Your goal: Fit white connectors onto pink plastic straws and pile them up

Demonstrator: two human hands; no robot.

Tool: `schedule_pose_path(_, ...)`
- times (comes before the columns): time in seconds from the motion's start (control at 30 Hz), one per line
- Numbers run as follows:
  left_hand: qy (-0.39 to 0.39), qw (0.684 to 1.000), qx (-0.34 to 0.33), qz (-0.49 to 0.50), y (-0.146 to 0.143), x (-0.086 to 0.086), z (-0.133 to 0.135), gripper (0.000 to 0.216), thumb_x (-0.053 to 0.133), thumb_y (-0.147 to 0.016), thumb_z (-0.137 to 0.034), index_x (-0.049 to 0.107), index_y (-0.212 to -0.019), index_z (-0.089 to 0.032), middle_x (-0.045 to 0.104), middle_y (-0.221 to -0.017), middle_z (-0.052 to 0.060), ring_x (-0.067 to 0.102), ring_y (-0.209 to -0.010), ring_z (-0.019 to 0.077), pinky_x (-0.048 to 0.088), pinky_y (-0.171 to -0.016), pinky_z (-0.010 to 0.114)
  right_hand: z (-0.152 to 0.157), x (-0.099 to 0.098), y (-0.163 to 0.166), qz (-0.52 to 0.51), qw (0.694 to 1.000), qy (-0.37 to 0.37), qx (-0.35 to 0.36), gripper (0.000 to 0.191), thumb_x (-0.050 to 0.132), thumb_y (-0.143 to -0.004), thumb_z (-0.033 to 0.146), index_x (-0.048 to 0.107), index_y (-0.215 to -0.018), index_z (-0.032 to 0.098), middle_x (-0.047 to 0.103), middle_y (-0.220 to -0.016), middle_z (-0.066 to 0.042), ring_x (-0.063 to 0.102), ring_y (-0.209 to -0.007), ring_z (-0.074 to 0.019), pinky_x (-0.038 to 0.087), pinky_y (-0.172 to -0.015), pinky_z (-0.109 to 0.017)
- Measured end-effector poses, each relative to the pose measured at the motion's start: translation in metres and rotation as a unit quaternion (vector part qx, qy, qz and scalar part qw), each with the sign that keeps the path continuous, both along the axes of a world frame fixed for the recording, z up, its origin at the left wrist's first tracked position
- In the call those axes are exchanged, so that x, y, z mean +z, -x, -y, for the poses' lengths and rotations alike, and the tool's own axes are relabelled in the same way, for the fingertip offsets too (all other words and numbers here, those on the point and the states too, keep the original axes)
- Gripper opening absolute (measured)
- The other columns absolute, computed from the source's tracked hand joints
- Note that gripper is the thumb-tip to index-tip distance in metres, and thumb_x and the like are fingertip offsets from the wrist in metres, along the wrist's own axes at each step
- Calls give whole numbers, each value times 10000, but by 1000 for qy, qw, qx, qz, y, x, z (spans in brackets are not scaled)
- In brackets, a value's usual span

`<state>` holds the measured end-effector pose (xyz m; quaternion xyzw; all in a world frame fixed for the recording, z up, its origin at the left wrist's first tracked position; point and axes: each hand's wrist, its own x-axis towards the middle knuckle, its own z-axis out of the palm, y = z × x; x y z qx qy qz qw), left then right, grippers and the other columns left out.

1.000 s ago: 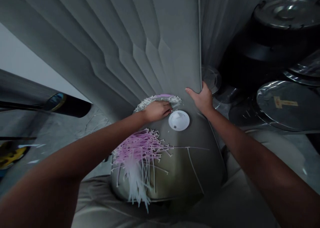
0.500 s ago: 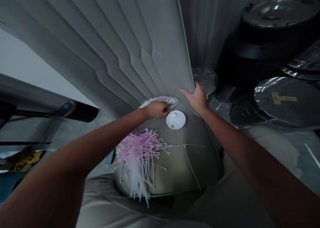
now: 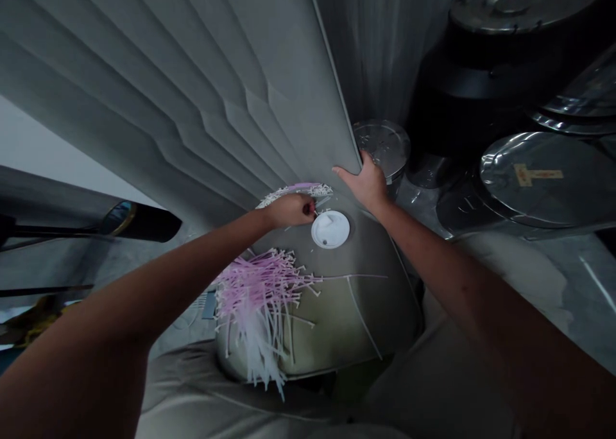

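Here's the small white lid, sitting on the chair seat, and the left hand is right at its upper-left rim! Fingers curled well in, knuckles up; whether they're clamped on anything, or touching the lid, I can't tell from here. Over to the right hand, up and to the right of the lid: thumb across the front of the chair back, fingers wrapped around its edge, a clasp on that side. Just above the lid and to its left, small white bits lie heaped against the foot of the backrest. Below and left of the lid, a big tangle of pink and white strips, pale ends spilling over the front edge; one loose strip slants away below the lid.
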<state>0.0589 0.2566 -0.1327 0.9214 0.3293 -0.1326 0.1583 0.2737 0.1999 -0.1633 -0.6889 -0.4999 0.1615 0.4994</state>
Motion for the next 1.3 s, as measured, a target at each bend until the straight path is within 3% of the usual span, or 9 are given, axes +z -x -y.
schedule_pose_path(0.13, 60, 990, 102, 76, 14, 6, -3, 181, 556, -720, -296, 622, -805, -149, 605, -669, -14, 517, -606, 105, 408, -608, 230, -2, -1, 0, -3, 1000, 7, -3, 576, 682, -727, 603, 595, -1125, 196, 693, -1040, -100, 663, -1010, -292, 504, -911, -466)
schedule_pose_path(0.23, 107, 969, 180, 131, 27, 22, 14, 210, 539, -766, -338, 578, -800, -135, 575, -692, -8, 510, -626, 92, 427, -618, 233, -4, -3, -1, -16, 1000, 18, 1, 616, 688, -722, 595, 572, -1156, 174, 673, -1064, -98, 641, -1066, -292, 469, -966, -494)
schedule_pose_path(0.33, 136, 954, 207, 169, 33, 42, 60, 173, 553, -789, -323, 575, -804, -152, 548, -684, -20, 488, -622, 79, 414, -601, 218, -5, -2, -1, -15, 1000, 14, 13, 615, 672, -745, 576, 546, -1182, 162, 651, -1097, -71, 613, -1119, -268, 436, -1002, -492)
schedule_pose_path(0.43, 102, 957, 206, 179, 28, 50, 127, 110, 588, -746, -236, 609, -825, -162, 574, -680, -24, 492, -595, 81, 410, -585, 220, -3, 1, -1, 6, 1000, 23, 14, 590, 678, -769, 535, 551, -1185, 137, 664, -1090, -78, 628, -1053, -235, 460, -962, -417)
schedule_pose_path(0.57, 108, 958, 207, 164, 12, 28, 211, 83, 571, -749, -211, 613, -816, -184, 631, -736, 5, 569, -639, 114, 442, -603, 245, 0, 4, -1, 27, 1000, 11, 6, 566, 694, -771, 522, 572, -1164, 133, 692, -1052, -77, 641, -979, -204, 482, -872, -344)
schedule_pose_path(0.67, 60, 966, 230, 104, 2, 3, 247, 64, 564, -783, -231, 606, -816, -196, 664, -789, 32, 597, -677, 152, 453, -622, 285, -2, 2, -2, 30, 999, 16, 6, 573, 708, -766, 490, 568, -1175, 115, 692, -1060, -78, 637, -977, -186, 476, -860, -326)
schedule_pose_path(0.8, 9, 961, 257, 100, -3, -12, 259, 138, 523, -863, -281, 630, -907, -207, 690, -883, 51, 636, -781, 183, 471, -686, 309, -6, -4, -4, 43, 999, -12, 11, 572, 685, -783, 518, 565, -1181, 125, 691, -1098, -85, 626, -976, -170, 479, -857, -317)
schedule_pose_path(1.1, -25, 938, 273, 213, 18, -10, 282, 206, 488, -941, -310, 635, -1039, -204, 669, -914, 51, 624, -860, 167, 487, -772, 299, -13, -10, -8, 37, 999, -4, 13, 651, 698, -737, 529, 544, -1218, 119, 682, -1128, -91, 622, -988, -136, 465, -870, -289)
schedule_pose_path(1.3, -14, 928, 272, 256, 32, -13, 311, 243, 456, -951, -338, 623, -1062, -201, 668, -944, 71, 634, -848, 177, 513, -762, 316, -13, -3, -7, 26, 999, -6, 39, 569, 596, -827, 400, 496, -1250, 33, 640, -1198, -174, 617, -1051, -136, 446, -901, -299)
